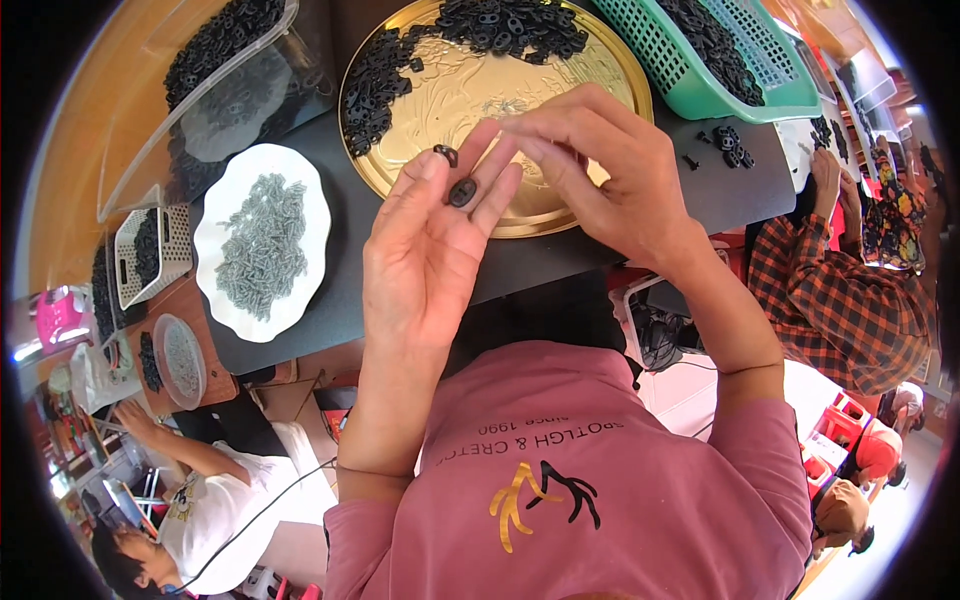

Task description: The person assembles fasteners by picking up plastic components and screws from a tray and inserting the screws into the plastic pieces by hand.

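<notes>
Over near rim of gold tray [440,105]: left hand [425,255] palm up, thumb and finger clamped on small black part [446,155]; second black part [462,192] lying on fingers. Right hand [620,170] at left fingertips, own fingertips together; cannot tell if gripping anything. Black pieces [510,27] heaped along tray's far side. Plate [318,240] of silvery bits left, green basket [675,75] right.

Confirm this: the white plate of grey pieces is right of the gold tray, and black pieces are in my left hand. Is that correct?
Not quite: the head view shows the white plate of grey pieces left of the gold tray. The black pieces are in your left hand.
</notes>
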A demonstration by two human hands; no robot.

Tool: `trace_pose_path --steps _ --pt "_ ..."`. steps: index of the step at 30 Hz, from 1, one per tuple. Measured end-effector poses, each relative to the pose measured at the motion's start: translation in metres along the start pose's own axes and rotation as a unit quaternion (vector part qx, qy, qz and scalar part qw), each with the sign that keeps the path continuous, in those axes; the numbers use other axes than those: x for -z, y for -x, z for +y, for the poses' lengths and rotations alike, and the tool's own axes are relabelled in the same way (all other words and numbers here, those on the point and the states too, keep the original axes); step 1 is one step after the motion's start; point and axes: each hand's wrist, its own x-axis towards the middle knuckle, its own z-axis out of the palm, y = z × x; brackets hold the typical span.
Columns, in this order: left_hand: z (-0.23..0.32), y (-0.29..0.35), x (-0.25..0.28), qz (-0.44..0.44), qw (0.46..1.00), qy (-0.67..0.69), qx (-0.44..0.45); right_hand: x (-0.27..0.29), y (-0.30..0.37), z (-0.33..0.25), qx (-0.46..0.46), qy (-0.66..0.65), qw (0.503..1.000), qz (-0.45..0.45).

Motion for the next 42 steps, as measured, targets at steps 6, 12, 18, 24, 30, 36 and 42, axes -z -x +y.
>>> trace_pose_path --steps 6,12,18,24,30,36,42 --pt "-0.001 -0.001 -0.010 -0.043 0.999 0.010 -0.009 -0.016 0.006 -0.008 0.021 0.007 0.999 -0.023" --pt "-0.001 -0.003 -0.004 -0.102 0.995 -0.003 -0.018 -0.020 0.007 -0.008 0.011 0.017 0.999 -0.039" --pt "-0.003 -0.004 -0.006 -0.118 0.993 -0.010 -0.029 -0.012 0.009 -0.018 -0.077 -0.077 0.992 -0.071" --pt "0.001 0.000 -0.004 -0.046 0.985 -0.134 -0.099 -0.001 0.005 -0.022 -0.364 -0.405 0.838 -0.046" --pt "0.000 0.009 -0.006 0.006 0.943 -0.306 -0.131 0.004 0.006 -0.019 -0.348 -0.455 0.820 -0.007" --pt "-0.002 0.008 -0.005 0.002 0.934 -0.342 -0.102 0.004 0.007 -0.021 -0.331 -0.433 0.838 0.000" --pt "-0.003 0.006 -0.006 0.013 0.928 -0.361 -0.087 0.004 0.008 -0.019 -0.325 -0.389 0.862 -0.006"
